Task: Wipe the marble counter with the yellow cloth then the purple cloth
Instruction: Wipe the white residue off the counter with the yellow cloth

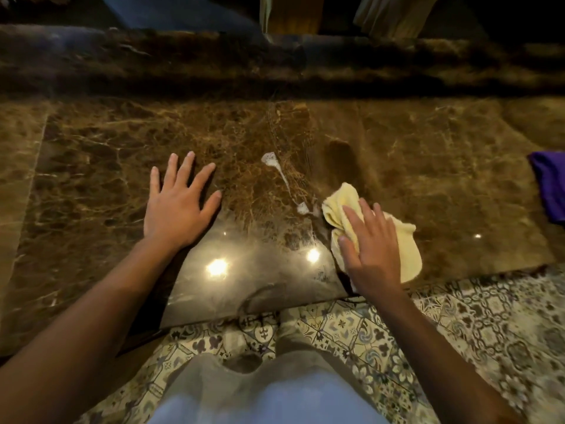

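Low in the frame, a patterned tile floor (458, 332) shows below the counter's near edge. Just above it, right of centre, the right hand (374, 249) lies flat, fingers (354, 223) spread, pressing down on the crumpled pale yellow terry cloth (406, 246); the cloth sits under the palm and sticks out past the fingertips and to the right, pinned rather than gripped. Left of centre, the left hand (177, 209) rests open and splayed on the polished brown marble counter (428, 154), holding nothing. A streak of white foam (282, 175) lies between the hands, just left of the cloth, so I'd say the yellow wipe is under way, not finished. At the far right edge, mid-height, the folded purple cloth (548, 185) waits untouched, well apart from both hands.
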Tool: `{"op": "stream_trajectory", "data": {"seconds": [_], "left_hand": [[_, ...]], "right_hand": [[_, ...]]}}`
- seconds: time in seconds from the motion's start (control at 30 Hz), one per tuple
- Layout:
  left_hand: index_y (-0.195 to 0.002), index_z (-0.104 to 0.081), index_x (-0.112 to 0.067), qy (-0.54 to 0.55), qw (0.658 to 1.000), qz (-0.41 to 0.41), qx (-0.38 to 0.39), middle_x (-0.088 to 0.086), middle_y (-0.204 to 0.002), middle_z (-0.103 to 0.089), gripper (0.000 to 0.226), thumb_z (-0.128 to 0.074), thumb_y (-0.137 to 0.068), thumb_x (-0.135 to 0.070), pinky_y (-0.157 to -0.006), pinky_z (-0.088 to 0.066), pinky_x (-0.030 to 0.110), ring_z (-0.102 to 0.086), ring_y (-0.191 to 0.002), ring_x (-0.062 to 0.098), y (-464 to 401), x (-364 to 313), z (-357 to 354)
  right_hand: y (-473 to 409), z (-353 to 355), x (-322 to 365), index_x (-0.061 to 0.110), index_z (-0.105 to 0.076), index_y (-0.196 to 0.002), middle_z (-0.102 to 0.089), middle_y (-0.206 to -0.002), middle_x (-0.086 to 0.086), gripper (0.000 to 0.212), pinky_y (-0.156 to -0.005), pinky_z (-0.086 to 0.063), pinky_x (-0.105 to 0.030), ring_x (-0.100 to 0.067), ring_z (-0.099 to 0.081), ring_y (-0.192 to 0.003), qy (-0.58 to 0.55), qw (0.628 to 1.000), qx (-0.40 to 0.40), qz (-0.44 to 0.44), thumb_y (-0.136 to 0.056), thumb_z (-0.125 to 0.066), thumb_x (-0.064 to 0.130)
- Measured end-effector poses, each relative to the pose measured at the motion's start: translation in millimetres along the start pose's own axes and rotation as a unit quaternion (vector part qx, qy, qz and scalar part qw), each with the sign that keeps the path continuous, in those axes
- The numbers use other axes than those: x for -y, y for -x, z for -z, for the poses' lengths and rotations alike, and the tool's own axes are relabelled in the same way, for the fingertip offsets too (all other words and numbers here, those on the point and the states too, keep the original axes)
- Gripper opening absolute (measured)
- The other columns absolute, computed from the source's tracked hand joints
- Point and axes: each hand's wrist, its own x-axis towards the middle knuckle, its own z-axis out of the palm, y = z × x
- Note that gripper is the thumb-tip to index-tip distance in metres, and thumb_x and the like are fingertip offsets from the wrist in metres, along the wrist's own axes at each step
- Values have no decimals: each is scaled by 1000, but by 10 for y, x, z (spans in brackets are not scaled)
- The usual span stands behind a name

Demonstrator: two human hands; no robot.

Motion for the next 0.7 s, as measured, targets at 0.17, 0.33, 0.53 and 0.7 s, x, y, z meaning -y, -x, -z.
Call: {"op": "stream_trajectory", "data": {"seconds": [0.17, 0.33, 0.53, 0.7], "left_hand": [[-162, -31, -31, 7, 1000, -8, 4, 11, -173, -20, 68, -24, -102, -64, -128, -4, 60, -7, -161, 34, -8, -3, 28], [-161, -33, -29, 13, 1000, -12, 4, 13, -173, -22, 68, -26, -103, -62, -128, -5, 61, -8, -161, 36, 3, -19, 60], [-160, -35, -29, 15, 1000, -10, -1, 13, -172, -24, 61, -35, -106, -57, -128, -7, 61, -11, -161, 36, 12, -29, 76], [-162, -32, -27, 19, 1000, -19, 14, 12, -173, -21, 62, -35, -106, -55, -128, -5, 61, -8, -161, 36, 53, 3, 97]], "right_hand": [[451, -89, 231, 21, -38, -158, -29, -169, -11, 62, -127, -13, -57, -34, -18, -158, 10, 994, -42, -98, -102, -30, 46], [11, -249, 649, 20, -37, -158, -28, -169, -13, 62, -127, -13, -56, -38, -20, -157, 49, 995, -30, -76, -102, -36, 47], [-931, -277, 841, 24, -41, -157, -34, -168, -9, 52, -126, -15, -55, -36, -24, -156, 35, 997, -43, -61, -106, -40, 33], [-812, -256, 817, 27, -41, -157, -34, -168, -8, 52, -127, -14, -54, -33, -23, -156, 8, 999, -31, -33, -105, -42, 33]]}}
